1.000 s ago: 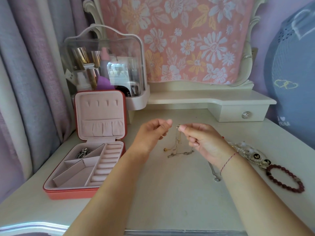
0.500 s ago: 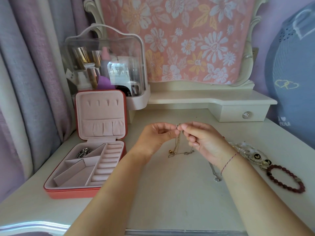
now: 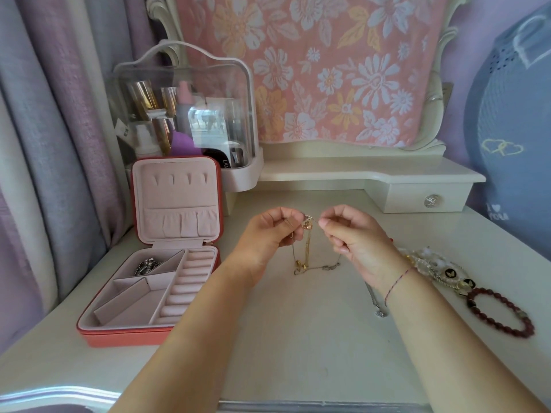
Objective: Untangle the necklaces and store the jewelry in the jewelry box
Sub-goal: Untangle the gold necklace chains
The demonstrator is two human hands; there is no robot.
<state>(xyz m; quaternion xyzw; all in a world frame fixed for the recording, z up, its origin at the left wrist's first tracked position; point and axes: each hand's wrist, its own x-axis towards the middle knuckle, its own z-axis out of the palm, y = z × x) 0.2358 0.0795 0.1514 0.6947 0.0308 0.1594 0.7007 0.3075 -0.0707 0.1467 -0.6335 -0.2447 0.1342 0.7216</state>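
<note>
Dresser (image 3: 298, 338); fingers (image 3: 328, 225) tight on necklaces (image 3: 301, 266) (tangled)

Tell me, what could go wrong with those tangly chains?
Both the left hand and right hand pinch the tangled gold chains near the top; pulling apart could tighten the knot or snap a thin link. The right forearm passes over the silver necklace, so moving might drag it.

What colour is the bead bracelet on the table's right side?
Dark red; the bracelet shows best in the head view.
</note>
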